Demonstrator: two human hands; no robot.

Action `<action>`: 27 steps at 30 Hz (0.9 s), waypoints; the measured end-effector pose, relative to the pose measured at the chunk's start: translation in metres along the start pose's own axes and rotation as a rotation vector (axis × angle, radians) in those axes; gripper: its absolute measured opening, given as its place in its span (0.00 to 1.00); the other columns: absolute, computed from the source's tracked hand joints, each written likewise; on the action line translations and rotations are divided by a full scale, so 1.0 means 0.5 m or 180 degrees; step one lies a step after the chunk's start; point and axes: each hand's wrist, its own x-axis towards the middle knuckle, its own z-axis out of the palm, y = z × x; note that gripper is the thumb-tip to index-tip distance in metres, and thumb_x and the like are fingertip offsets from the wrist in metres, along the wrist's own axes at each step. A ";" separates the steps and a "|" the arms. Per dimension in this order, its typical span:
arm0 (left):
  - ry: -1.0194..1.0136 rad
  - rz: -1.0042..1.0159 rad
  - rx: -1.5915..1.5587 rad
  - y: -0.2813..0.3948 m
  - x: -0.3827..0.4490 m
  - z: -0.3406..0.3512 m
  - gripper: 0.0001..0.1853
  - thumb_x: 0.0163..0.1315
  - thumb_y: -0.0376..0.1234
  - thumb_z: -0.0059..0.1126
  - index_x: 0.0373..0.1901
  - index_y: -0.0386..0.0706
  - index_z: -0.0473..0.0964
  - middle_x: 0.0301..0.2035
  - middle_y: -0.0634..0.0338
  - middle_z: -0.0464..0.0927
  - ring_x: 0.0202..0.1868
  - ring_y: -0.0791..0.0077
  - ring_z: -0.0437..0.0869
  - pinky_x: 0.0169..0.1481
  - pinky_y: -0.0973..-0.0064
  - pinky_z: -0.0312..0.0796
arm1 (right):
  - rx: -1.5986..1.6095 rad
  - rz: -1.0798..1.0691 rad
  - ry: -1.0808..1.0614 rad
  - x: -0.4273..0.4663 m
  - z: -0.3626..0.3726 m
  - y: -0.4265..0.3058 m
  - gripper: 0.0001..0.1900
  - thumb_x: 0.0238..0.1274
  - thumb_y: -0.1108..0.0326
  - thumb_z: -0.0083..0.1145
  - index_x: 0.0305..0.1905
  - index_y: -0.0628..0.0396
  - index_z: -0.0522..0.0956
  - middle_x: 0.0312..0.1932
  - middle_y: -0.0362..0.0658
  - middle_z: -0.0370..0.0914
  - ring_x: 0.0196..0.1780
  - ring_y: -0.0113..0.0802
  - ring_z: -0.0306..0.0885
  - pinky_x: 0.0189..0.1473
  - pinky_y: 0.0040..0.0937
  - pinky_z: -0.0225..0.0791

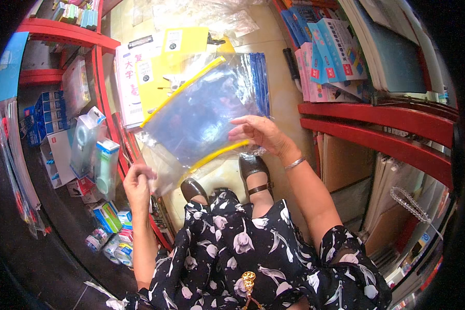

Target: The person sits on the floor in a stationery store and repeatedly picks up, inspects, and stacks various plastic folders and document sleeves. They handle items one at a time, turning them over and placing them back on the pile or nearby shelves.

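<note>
A clear plastic pouch with yellow edge strips (201, 112) spreads in front of me, tilted, with a loose transparent margin around it. At its lower left, my left hand (139, 182) has finger and thumb pinched together, apparently on the thin clear plastic. My right hand (261, 133) is over the pouch's right side, near the lower yellow strip, fingers extended and apart. Whether its fingertips touch the plastic is hard to tell. Behind the pouch's right end are several blue-edged plastic sleeves (259, 81). Yellow packs with labels (184, 42) lie beyond, partly covered.
Red-framed shelves stand on both sides. Boxed stationery (106, 166) fills the left one, and blue boxes (337, 50) sit on the right above a red shelf edge (376, 120). Crumpled clear wrapping (217, 15) lies on the floor ahead. My dark shoes (254, 166) are below the pouch.
</note>
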 end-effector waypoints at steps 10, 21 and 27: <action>-0.0471 0.1223 -0.0001 0.069 -0.004 0.001 0.09 0.51 0.20 0.40 0.17 0.37 0.67 0.16 0.63 0.66 0.20 0.77 0.67 0.26 0.79 0.57 | -0.3630 -0.1663 0.2700 0.108 -0.135 0.034 0.13 0.62 0.68 0.52 0.48 0.64 0.79 0.40 0.53 0.82 0.45 0.47 0.80 0.52 0.39 0.72; -0.1054 0.0916 -0.0241 0.083 -0.010 0.014 0.10 0.54 0.25 0.45 0.15 0.38 0.65 0.16 0.61 0.66 0.20 0.74 0.68 0.26 0.76 0.58 | -0.2567 0.0012 0.1194 0.103 -0.128 -0.008 0.14 0.63 0.59 0.60 0.39 0.62 0.79 0.33 0.37 0.77 0.37 0.24 0.72 0.39 0.27 0.69; -0.1273 0.0928 -0.0188 0.083 -0.015 0.020 0.05 0.38 0.20 0.39 0.14 0.37 0.66 0.15 0.58 0.67 0.20 0.68 0.69 0.27 0.73 0.60 | -0.2219 -0.0063 0.1138 0.085 -0.099 0.021 0.11 0.65 0.62 0.59 0.45 0.57 0.77 0.37 0.36 0.74 0.42 0.23 0.72 0.44 0.25 0.69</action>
